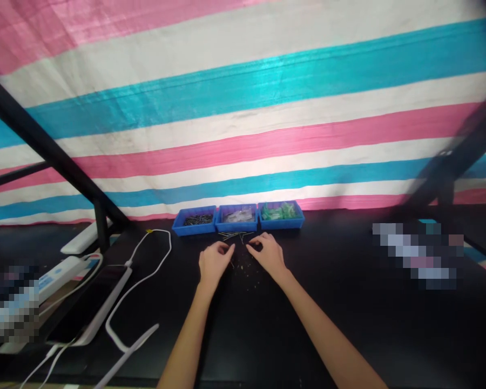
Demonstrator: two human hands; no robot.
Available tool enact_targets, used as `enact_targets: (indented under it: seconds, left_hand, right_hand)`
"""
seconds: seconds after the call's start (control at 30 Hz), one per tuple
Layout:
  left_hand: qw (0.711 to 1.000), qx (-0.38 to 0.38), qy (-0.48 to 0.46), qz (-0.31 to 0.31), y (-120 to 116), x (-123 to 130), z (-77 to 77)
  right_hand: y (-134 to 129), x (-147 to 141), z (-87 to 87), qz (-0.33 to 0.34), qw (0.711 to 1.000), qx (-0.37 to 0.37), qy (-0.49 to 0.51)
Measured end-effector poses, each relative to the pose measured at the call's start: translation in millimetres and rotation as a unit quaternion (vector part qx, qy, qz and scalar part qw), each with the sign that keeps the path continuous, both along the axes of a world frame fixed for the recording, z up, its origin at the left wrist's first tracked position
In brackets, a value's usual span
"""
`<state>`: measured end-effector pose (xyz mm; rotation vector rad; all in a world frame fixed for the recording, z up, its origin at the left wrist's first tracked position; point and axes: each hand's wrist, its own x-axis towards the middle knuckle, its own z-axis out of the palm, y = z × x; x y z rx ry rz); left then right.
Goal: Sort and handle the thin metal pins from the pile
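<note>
Held the left hand (214,265) and the right hand (270,256) low over the table (247,335), near the middle of its far edge, thumbs turned inward. Saw thumb and forefinger drawn close in each grip; could not tell of anything pinched in either.

Found the loose metal fasteners (235,234) in a sparse, partly crossed row on the table, just in front of the middle blue bin (237,227) and beyond the fingertips. Counted 3 bins along the far edge, including the left blue bin (194,230) with dark fasteners and the right blue bin (281,224) with green pieces.

Judged stray rolling the likeliest trouble: risked dragging a neighbour along on lifting 1 crossed fastener, or flicking it away by pinching only a tip. Risked nudging the middle bin with a knuckle, for lack of space in front. Risked sweeping up pale specks (248,265) between the hands. Less likely, risked snagging the white cable (107,324) with a wide swing of the left forearm, and so tugging the phone (89,302) by the left edge.
</note>
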<state>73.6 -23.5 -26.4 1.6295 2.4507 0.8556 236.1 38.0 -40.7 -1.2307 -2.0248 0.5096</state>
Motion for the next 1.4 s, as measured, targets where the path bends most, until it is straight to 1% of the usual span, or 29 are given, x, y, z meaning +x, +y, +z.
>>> enact_targets:
  seconds: [0.03,0.1,0.17,0.33,0.4,0.53,0.6,0.67,0.77,0.8,0.87,0.93,1.03,1.13,1.2,1.27,1.3,1.33,1.4]
  left_hand:
    - [1.000,-0.019,-0.001,-0.009,0.0,-0.1,-0.1]
    - [0.999,-0.033,-0.003,-0.035,0.4,1.9,-1.4]
    - [0.998,-0.026,-0.013,-0.064,1.2,5.7,-3.7]
    - [0.990,-0.002,-0.077,-0.119,2.1,11.2,-7.3]
    - [0.989,-0.007,-0.091,-0.114,1.5,8.7,-5.3]
    - [0.993,-0.003,-0.103,-0.059,-1.6,-3.2,4.4]
    - [0.993,0.007,-0.106,-0.058,-4.1,-10.4,9.3]
    - [0.989,0.008,-0.105,-0.104,-7.1,-16.5,12.3]
    - [0.973,-0.015,-0.103,-0.208,-10.4,-21.8,11.1]
    - [0.967,-0.025,-0.100,-0.232,-10.7,-22.4,9.4]
    - [0.962,-0.036,-0.086,-0.258,-9.5,-21.4,5.0]
    - [0.964,-0.029,-0.054,-0.260,-6.8,-18.0,0.9]
    - [0.969,0.002,-0.005,-0.247,-3.5,-10.6,-2.4]
    - [0.973,0.031,0.007,-0.230,-3.2,-3.8,-3.4]
    - [0.976,0.061,-0.026,-0.208,-3.6,-0.4,-4.1]
    - [0.972,0.111,-0.121,-0.171,-3.5,2.7,-5.3]
    - [0.959,0.139,-0.198,-0.148,-3.2,4.2,-5.9]
    - [0.937,0.163,-0.282,-0.126,-2.9,5.7,-6.4]
    - [0.881,0.193,-0.421,-0.097,-2.3,8.6,-6.7]
  right_hand:
    - [-0.1,0.5,0.4,-0.018,1.000,-0.008,-0.006]
    - [-0.4,0.8,1.1,-0.030,0.999,-0.037,-0.018]
    - [-1.0,0.0,1.6,-0.019,0.998,-0.058,-0.025]
    - [-4.1,-3.6,2.2,0.019,0.998,-0.067,-0.010]
    - [-5.1,-4.4,2.3,0.022,0.997,-0.070,-0.003]
    - [-5.3,-4.3,2.4,0.018,0.997,-0.080,0.012]
    - [-5.1,-4.3,1.9,0.010,0.996,-0.080,0.024]
    - [-5.3,-4.5,1.5,0.005,0.996,-0.079,0.039]
    - [-6.5,-5.0,1.9,0.025,0.995,-0.081,0.056]
    - [-7.0,-5.2,2.2,0.037,0.995,-0.080,0.055]
    - [-7.5,-5.5,2.4,0.059,0.995,-0.069,0.044]
    - [-7.1,-6.0,1.3,0.079,0.995,-0.053,0.028]
    - [-4.5,-6.4,-3.7,0.096,0.995,-0.035,0.019]
    - [-1.4,-6.0,-8.8,0.085,0.995,-0.029,0.039]
    - [-0.7,-5.5,-9.1,0.068,0.996,-0.022,0.052]
    - [-2.5,-5.6,-6.5,0.060,0.996,-0.007,0.068]
    - [-4.3,-6.1,-4.7,0.059,0.995,0.004,0.079]
    - [-6.7,-6.9,-2.8,0.060,0.994,0.015,0.092]
    - [-12.7,-9.3,0.1,0.069,0.990,0.036,0.115]
